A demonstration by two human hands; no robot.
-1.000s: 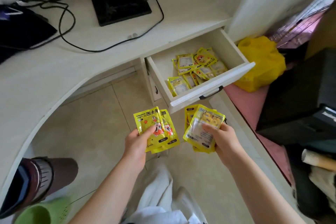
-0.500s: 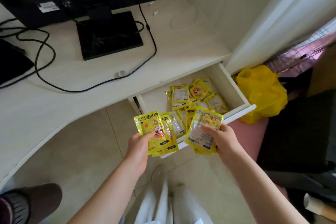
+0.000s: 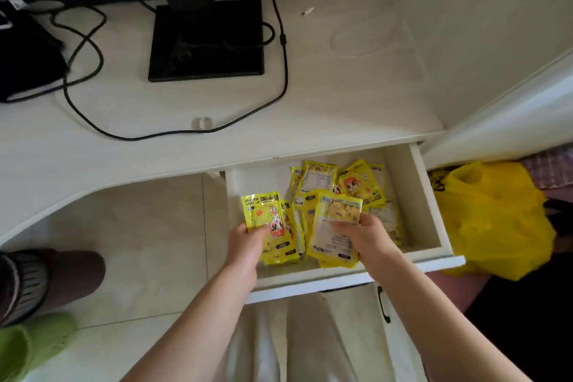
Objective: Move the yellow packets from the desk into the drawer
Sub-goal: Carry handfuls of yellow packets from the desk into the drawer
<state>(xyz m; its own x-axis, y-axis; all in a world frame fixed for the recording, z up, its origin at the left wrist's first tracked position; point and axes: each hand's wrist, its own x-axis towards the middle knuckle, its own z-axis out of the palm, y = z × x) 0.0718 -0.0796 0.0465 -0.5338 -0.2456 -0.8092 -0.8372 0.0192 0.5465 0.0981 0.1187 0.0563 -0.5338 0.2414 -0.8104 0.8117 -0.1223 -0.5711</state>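
The white drawer (image 3: 431, 195) under the desk stands pulled out. Several yellow packets (image 3: 359, 183) lie loose in its back half. My left hand (image 3: 248, 242) grips a small stack of yellow packets (image 3: 266, 214) with a cartoon print, held over the drawer's left front part. My right hand (image 3: 366, 236) grips another stack of yellow packets (image 3: 335, 226), label side up, over the drawer's middle. Both stacks hang just above the drawer floor. The visible desk top (image 3: 325, 96) carries no yellow packets.
A black monitor base (image 3: 206, 40) and black cables (image 3: 279, 40) sit on the desk. A small white ring (image 3: 203, 122) lies near the desk edge. A yellow plastic bag (image 3: 493, 217) sits right of the drawer. A brown stool (image 3: 46, 282) and green slipper (image 3: 31, 347) are at lower left.
Both hands have moved forward with their packet stacks, from in front of the drawer to over its inside. The camera has tilted closer to the desk.
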